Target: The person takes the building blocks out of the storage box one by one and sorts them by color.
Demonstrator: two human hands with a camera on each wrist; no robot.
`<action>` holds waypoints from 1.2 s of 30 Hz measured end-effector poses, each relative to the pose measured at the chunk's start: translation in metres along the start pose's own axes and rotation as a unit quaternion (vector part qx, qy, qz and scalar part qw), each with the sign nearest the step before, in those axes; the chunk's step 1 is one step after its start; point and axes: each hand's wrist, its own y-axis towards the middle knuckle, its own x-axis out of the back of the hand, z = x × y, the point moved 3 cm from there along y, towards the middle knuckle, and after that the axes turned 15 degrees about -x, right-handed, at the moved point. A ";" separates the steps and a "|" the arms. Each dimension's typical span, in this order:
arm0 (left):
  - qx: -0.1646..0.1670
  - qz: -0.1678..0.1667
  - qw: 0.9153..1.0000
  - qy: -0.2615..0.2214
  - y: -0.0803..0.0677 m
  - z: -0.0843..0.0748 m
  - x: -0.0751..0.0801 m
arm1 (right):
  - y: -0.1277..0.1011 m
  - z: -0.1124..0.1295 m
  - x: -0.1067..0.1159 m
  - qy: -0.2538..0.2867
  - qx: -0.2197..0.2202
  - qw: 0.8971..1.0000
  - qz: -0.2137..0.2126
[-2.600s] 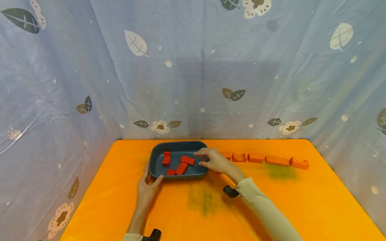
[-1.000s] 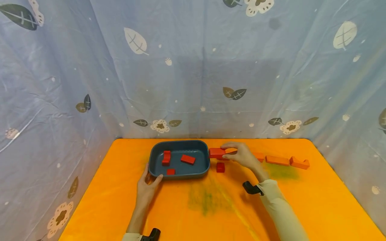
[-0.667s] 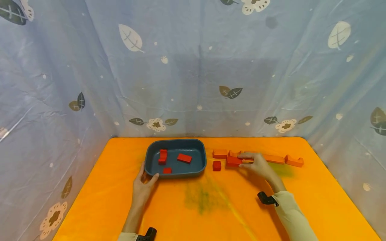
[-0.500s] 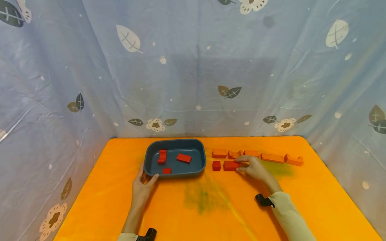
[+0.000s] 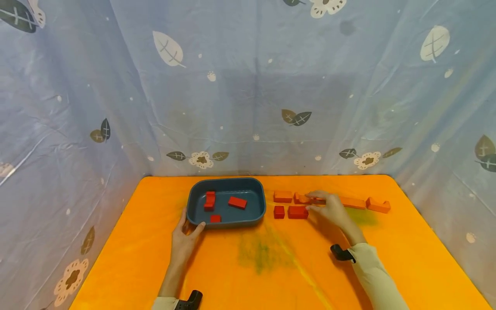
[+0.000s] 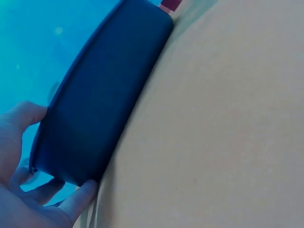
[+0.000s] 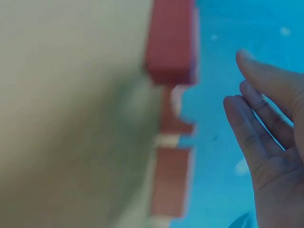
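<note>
My left hand [image 5: 184, 241] grips the near-left corner of a blue-grey tray [image 5: 232, 224]. In the left wrist view the thumb lies at the rim of the tray [image 6: 104, 90] and the fingers reach round its end. Inside the tray are a notched red block [image 5: 209, 201], a rectangular red block [image 5: 237, 203] and a small red block [image 5: 215, 218]. My right hand [image 5: 337, 212] hovers with fingers spread apart, holding nothing, just right of a rectangular red block [image 5: 298, 212] on the table. The right wrist view shows a gap between that hand [image 7: 275, 123] and the red block [image 7: 171, 47].
A red cube [image 5: 279, 212] sits between the tray and the rectangular block. Behind runs a row of orange blocks: a rectangle [image 5: 283, 196], an arched one [image 5: 301, 198], one partly hidden by the hand, a long bar [image 5: 353, 203] and a notched one [image 5: 378, 205]. A curtain [image 5: 255, 94] surrounds the table.
My right hand has lifted a rectangular red block out of the tray, carried it right, set it down beside the red cube and let go. The left hand has stayed on the tray.
</note>
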 end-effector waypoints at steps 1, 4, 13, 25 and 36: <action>0.000 -0.001 1.000 0.000 0.001 -0.001 0.001 | 0.003 0.007 -0.001 0.005 0.005 1.000 -0.001; -0.003 -0.005 1.000 0.005 0.002 -0.002 0.004 | 0.015 0.034 -0.011 0.029 0.028 0.999 0.031; -0.004 -0.012 1.000 0.003 0.003 -0.004 0.006 | 0.045 0.121 -0.083 0.006 0.101 0.978 0.184; -0.010 -0.011 1.000 -0.024 0.003 -0.003 -0.007 | 0.068 0.181 -0.174 -0.126 0.174 0.916 0.339; -0.005 -0.021 1.000 -0.020 0.000 -0.003 -0.002 | 0.075 0.171 -0.190 -0.109 0.156 0.928 0.320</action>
